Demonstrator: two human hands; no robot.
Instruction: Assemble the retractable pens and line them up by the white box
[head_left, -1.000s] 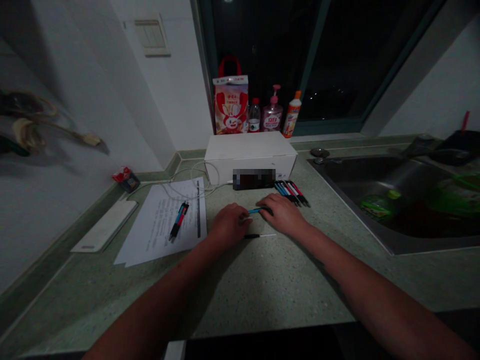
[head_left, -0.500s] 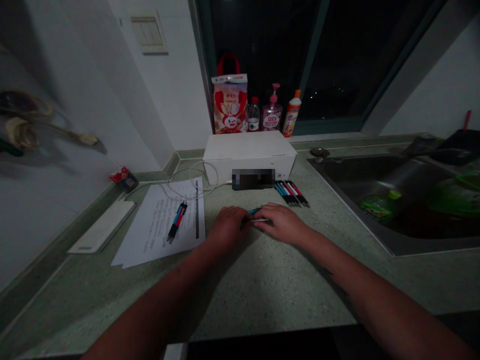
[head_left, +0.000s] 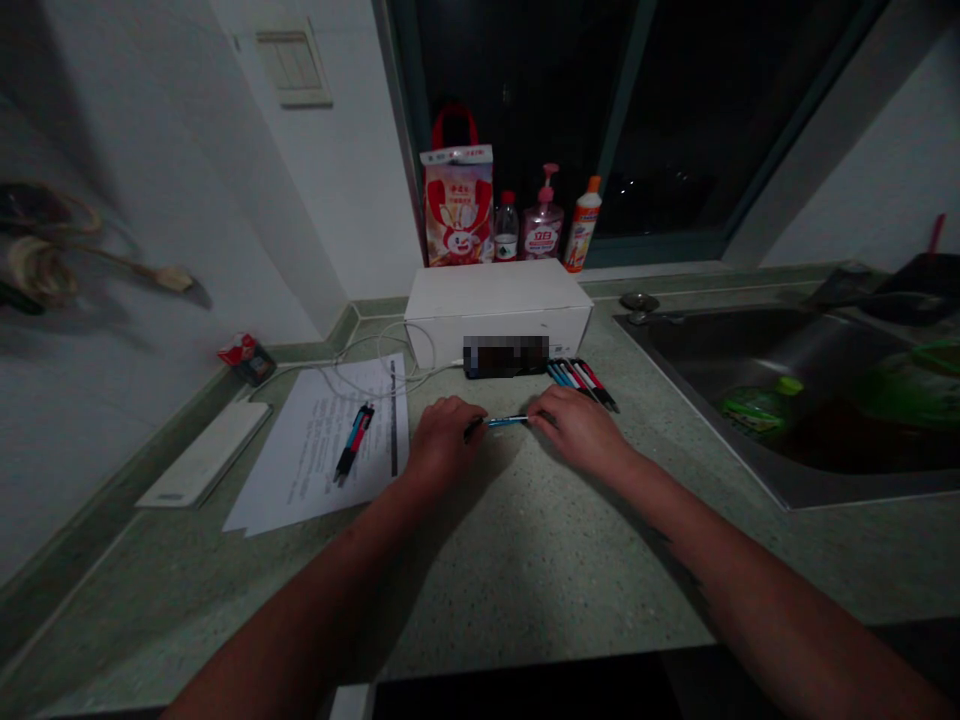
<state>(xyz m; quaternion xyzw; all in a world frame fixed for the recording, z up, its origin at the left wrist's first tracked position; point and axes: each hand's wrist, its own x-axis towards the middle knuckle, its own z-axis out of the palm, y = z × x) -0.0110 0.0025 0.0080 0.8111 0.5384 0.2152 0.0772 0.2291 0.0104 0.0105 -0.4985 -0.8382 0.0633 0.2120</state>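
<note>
A blue pen (head_left: 507,421) lies crosswise between my two hands, low over the counter. My left hand (head_left: 448,436) is closed round its dark left end. My right hand (head_left: 576,425) pinches the other end between thumb and fingers. Just behind my right hand, several blue, white and red pens (head_left: 581,376) lie side by side. To the left, a blue pen and a red pen (head_left: 355,443) rest on printed sheets of paper (head_left: 315,440).
A white box (head_left: 499,295) stands at the back with a black phone (head_left: 506,358) leaning before it. White cable (head_left: 337,365) loops over the paper toward a white power bank (head_left: 206,455). A steel sink (head_left: 705,430) is at the right, bottles (head_left: 543,225) at the window.
My hands have moved apart and slightly away from me, and the blue pen now shows between them. The pens, paper, box and phone have stayed in place.
</note>
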